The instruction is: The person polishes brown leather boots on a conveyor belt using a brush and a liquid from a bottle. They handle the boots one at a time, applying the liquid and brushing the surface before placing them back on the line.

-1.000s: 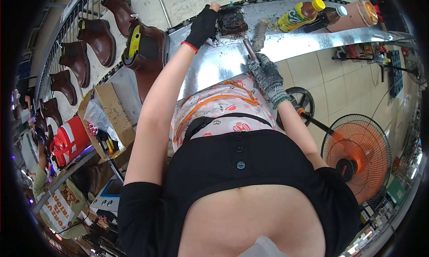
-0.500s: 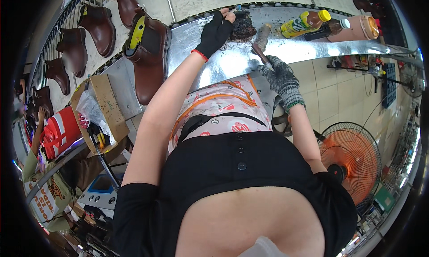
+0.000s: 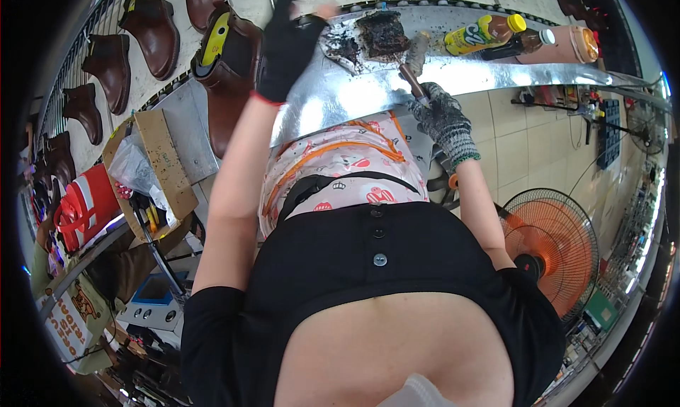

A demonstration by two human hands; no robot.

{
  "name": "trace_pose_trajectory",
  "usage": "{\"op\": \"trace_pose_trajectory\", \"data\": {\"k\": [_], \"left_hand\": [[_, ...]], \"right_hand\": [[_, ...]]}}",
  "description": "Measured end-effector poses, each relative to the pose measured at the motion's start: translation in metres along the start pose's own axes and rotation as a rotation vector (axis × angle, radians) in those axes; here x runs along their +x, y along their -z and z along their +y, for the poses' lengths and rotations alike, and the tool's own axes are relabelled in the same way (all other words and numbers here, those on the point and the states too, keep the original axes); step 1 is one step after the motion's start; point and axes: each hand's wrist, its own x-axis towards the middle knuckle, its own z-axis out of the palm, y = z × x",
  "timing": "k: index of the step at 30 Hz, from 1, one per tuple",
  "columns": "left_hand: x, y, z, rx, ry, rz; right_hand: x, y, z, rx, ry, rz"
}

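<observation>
My left hand [image 3: 287, 53], in a black fingerless glove, is raised beside a brown leather boot [image 3: 230, 67] and partly covers it. Its thumb and fingers stand apart but are blurred, with fingertips at the top edge. My right hand [image 3: 443, 123], in a grey knitted glove, is closed round a short brown-handled tool [image 3: 413, 81] at the bench's front edge; its exact kind is unclear. Touching or just past the tool's end lies a grey, fuzzy, finger-shaped piece [image 3: 418, 53]. A dark, crusted block [image 3: 382, 33] sits left of it, with black smears around.
Several brown boots [image 3: 150, 35] line the belt at left. Bottles [image 3: 482, 35] and a pink container [image 3: 563, 46] stand on the metal bench [image 3: 489, 77] at right. A cardboard box [image 3: 166, 170] is at lower left, an orange fan [image 3: 556, 251] at lower right. Another person's sleeve [image 3: 42, 258] shows far left.
My left hand has left the dark block and moved left and up, across the boot. My right hand has hardly moved and keeps the brown-handled tool. The view has shifted slightly.
</observation>
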Motion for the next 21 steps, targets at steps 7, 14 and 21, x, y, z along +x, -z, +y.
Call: {"op": "trace_pose_trajectory", "data": {"k": [7, 14, 21], "left_hand": [[0.077, 0.171, -0.067, -0.299, 0.028, 0.064], [0.05, 0.125, -0.082, -0.641, 0.393, -0.507], [0.055, 0.123, -0.088, -0.534, 0.443, -0.468]], "right_hand": [[0.006, -0.016, 0.003, -0.016, -0.009, 0.004], [0.007, 0.01, -0.017, -0.204, 0.083, -0.049], [0.026, 0.027, -0.017, -0.408, 0.191, -0.042]]}}
